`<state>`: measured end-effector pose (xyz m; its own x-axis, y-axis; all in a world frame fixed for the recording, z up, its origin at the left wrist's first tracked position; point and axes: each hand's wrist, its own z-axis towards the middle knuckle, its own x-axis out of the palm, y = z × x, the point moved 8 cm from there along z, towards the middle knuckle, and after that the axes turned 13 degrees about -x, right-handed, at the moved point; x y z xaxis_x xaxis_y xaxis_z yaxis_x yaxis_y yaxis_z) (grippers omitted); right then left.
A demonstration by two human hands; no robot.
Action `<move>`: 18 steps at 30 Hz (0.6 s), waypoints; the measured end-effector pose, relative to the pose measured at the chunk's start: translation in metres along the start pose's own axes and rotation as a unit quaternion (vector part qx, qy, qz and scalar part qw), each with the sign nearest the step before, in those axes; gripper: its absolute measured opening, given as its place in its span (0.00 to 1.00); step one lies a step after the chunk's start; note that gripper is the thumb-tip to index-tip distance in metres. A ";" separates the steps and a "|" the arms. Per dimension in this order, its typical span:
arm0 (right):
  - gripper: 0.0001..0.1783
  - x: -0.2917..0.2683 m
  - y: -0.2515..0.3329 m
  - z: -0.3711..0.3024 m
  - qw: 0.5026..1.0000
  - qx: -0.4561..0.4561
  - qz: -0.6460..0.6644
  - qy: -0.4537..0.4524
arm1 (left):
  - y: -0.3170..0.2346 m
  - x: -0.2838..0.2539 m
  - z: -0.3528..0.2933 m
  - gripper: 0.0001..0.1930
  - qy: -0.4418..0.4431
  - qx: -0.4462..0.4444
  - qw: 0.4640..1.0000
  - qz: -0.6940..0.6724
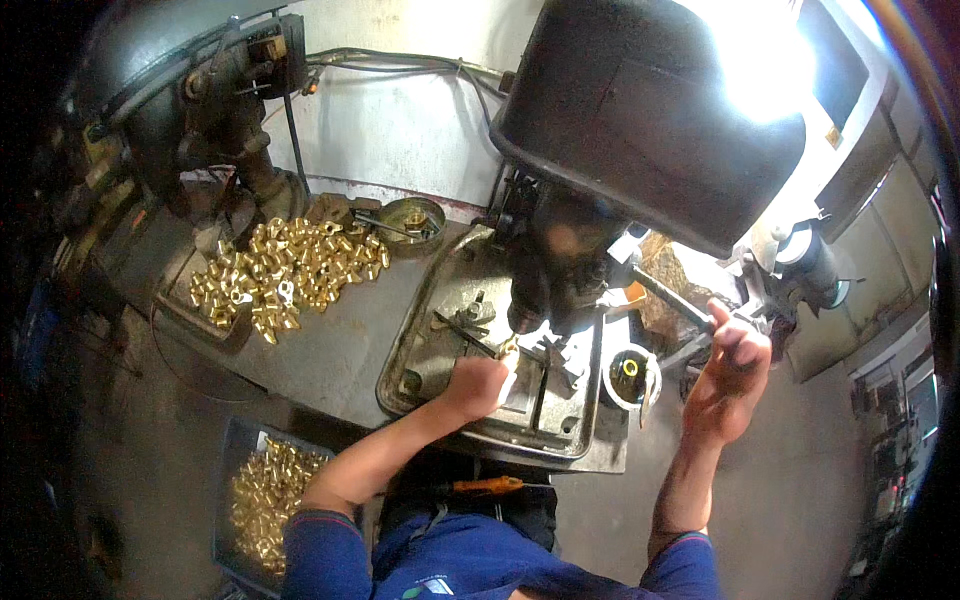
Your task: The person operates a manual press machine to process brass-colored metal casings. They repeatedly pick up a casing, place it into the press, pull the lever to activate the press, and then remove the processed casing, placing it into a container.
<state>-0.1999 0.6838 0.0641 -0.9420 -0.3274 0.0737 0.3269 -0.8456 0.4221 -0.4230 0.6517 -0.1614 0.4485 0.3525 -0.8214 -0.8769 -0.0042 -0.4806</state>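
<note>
A drill press with a dark motor housing (640,110) stands before me, its chuck (527,300) over the metal base (415,350). My left hand (480,386) is closed just below the chuck, around a small brass fitting (509,350). The fingers partly hide that fitting, and glare blurs the spot where it meets the drill. Over on the right, my right hand (735,365) is wrapped round the end of the press's feed lever (672,298).
Brass fittings (300,265) lie heaped on the bench to the left, beside a round tin (440,232). A dark bin (228,465) of brass pieces sits lower left. Right of the base is a white tub (650,362). An orange-handled tool (487,486) lies near my waist.
</note>
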 end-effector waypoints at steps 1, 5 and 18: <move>0.22 0.004 0.005 -0.010 1.000 -0.018 0.001 0.011 | 0.004 0.003 -0.001 0.10 -0.002 0.022 1.000 -0.002; 0.14 0.004 0.007 -0.039 0.999 0.006 -0.009 -0.036 | 0.003 0.001 0.000 0.16 0.042 -0.012 0.999 -0.005; 0.12 0.004 0.004 -0.064 0.999 -0.024 -0.027 -0.040 | 0.002 -0.003 0.000 0.16 -0.031 0.024 0.999 -0.029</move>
<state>-0.1974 0.6518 0.0079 -0.9606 -0.2484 0.1248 0.2776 -0.8805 0.3841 -0.4259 0.6509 -0.1596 0.4892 0.4074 -0.7712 -0.8575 0.0633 -0.5105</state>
